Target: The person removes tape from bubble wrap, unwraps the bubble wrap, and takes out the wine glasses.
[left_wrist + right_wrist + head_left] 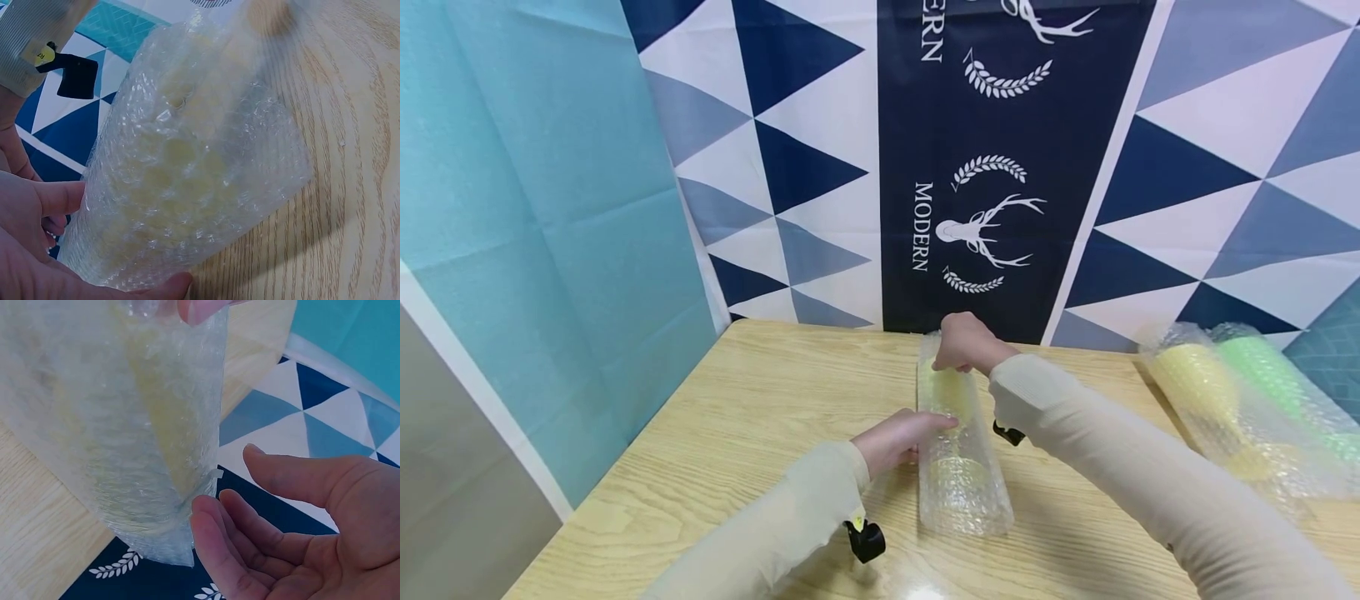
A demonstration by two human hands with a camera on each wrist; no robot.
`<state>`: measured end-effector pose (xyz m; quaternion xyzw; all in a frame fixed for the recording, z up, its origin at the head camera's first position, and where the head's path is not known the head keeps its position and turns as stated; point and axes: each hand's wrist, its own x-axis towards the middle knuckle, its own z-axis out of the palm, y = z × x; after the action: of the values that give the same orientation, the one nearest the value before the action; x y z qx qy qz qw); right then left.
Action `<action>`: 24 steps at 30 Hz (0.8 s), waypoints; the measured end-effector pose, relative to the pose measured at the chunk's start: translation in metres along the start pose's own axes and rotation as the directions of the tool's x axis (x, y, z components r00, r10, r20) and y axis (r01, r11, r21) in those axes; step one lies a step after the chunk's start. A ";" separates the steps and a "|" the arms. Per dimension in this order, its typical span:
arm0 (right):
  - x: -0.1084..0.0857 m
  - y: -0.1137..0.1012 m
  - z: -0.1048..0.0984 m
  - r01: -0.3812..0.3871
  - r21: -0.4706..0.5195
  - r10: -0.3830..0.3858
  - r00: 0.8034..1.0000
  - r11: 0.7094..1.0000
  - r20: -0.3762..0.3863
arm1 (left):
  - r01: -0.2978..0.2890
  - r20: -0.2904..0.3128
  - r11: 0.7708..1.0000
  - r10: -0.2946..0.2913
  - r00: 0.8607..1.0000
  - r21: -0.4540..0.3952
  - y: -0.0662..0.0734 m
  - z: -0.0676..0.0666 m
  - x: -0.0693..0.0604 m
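Observation:
A bubble-wrapped bundle [966, 504] with a pale yellow thing inside lies lengthwise on the wooden table, near its back edge. My left hand [901, 435] grips the bundle at its left side, with the thumb [175, 286] on the wrap. Over the far end is my right hand [967, 342]. In the right wrist view its curled fingertips [203, 509] touch the wrap's edge beside a small strip [211, 481], apparently tape, while the thumb stands apart from them. The wrap blurs the exact shape of the yellow thing.
On the table's right lie two more bubble-wrapped bundles, one yellow [1198, 383] and one green [1262, 371]. A patterned cloth [820, 167] hangs right behind the table [760, 392], and a teal cloth [550, 208] hangs on the left.

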<state>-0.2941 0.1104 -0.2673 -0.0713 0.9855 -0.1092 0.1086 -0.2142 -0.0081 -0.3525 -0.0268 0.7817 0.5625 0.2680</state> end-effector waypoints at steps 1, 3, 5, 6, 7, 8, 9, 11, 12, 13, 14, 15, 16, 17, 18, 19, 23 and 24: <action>0.000 0.000 0.000 -0.006 0.002 0.006 1.000 1.000 -0.001 | -0.003 0.001 1.000 0.003 1.000 0.000 0.000 0.000 0.000; 0.001 0.000 0.001 -0.013 -0.010 0.013 1.000 1.000 -0.012 | -0.008 0.002 1.000 0.008 1.000 -0.007 0.000 0.001 0.000; 0.002 0.001 0.001 -0.020 -0.018 0.020 0.999 1.000 -0.027 | -0.014 0.006 1.000 0.015 1.000 -0.015 0.001 0.002 0.000; 0.002 0.001 0.002 -0.024 -0.023 0.023 0.999 0.999 -0.033 | -0.018 0.008 1.000 0.018 1.000 -0.018 0.001 0.002 0.000; 0.002 0.001 0.002 -0.028 -0.026 0.027 0.999 0.999 -0.038 | -0.021 0.011 0.999 0.022 1.000 -0.024 0.001 0.003 0.000; 0.003 0.002 0.003 -0.030 -0.032 0.028 0.999 0.999 -0.041 | -0.023 0.012 0.999 0.023 1.000 -0.026 0.001 0.003 0.000; 0.003 0.002 0.003 -0.031 -0.037 0.030 0.999 0.999 -0.044 | -0.023 0.013 0.999 0.023 1.000 -0.026 0.001 0.003 0.000; 0.003 0.002 0.004 -0.033 -0.038 0.031 0.999 0.999 -0.039 | -0.024 0.013 0.999 0.024 1.000 -0.025 0.001 0.003 0.000; 0.003 0.001 0.004 -0.032 -0.037 0.031 0.999 0.999 -0.035 | -0.023 0.013 0.999 0.023 1.000 -0.023 0.000 0.003 0.000; 0.003 0.001 0.004 -0.031 -0.037 0.030 0.999 0.999 -0.035 | -0.024 0.012 0.999 0.024 1.000 -0.023 0.000 0.003 0.000; 0.003 0.001 0.005 -0.027 -0.038 0.026 0.999 0.999 -0.036 | -0.026 0.010 0.999 0.026 1.000 -0.021 0.000 0.004 0.000; 0.002 0.000 0.005 -0.024 -0.038 0.023 0.999 0.999 -0.036 | -0.028 0.010 0.999 0.028 1.000 -0.023 0.000 0.004 -0.001; 0.002 0.000 0.005 -0.023 -0.037 0.021 0.999 0.999 -0.037 | -0.031 0.009 0.999 0.031 0.999 -0.022 0.000 0.004 -0.001; 0.002 0.000 0.005 -0.021 -0.039 0.019 0.999 0.999 -0.039 | -0.033 0.006 0.999 0.033 0.999 -0.023 0.000 0.004 -0.001; 0.002 0.000 0.006 -0.019 -0.040 0.017 0.999 0.999 -0.042 | -0.036 0.005 0.999 0.036 0.999 -0.024 0.000 0.004 -0.001; 0.002 -0.001 0.006 -0.019 -0.043 0.017 0.999 0.999 -0.048 | -0.037 0.004 0.999 0.037 0.999 -0.026 0.000 0.004 -0.001; 0.002 -0.002 0.006 -0.023 -0.051 0.020 0.998 0.998 -0.067 | -0.038 -0.001 0.999 0.038 0.999 -0.024 0.000 0.003 -0.001; 0.003 -0.002 0.006 -0.022 -0.053 0.018 0.997 0.998 -0.071 | -0.039 -0.001 0.999 0.039 0.999 -0.024 0.000 0.003 0.000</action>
<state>-0.2952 0.1068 -0.2732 -0.0603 0.9920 -0.0838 0.0731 -0.2127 -0.0053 -0.3527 -0.0151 0.7755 0.5767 0.2566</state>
